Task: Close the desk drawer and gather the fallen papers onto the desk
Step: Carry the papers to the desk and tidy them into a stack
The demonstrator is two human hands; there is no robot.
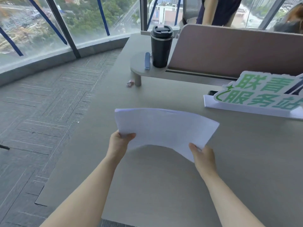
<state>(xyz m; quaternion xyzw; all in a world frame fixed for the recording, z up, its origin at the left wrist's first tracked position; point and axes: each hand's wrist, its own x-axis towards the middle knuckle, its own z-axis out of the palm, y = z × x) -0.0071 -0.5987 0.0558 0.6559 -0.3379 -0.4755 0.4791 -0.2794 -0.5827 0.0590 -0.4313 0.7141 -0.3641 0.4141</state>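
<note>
Both hands are pinching the papers (165,126) by the near corners, left hand (118,142) on one side and right hand (202,155) on the other, so the stack hangs bowed just above the desk (164,185). Drawer isn't in view, can't say if it's shut. Looks like the set-down step. Probably best to land the far edge first, let the sag flatten, then let go, staying clear of the sign (255,97) and the cup (160,46).
</note>
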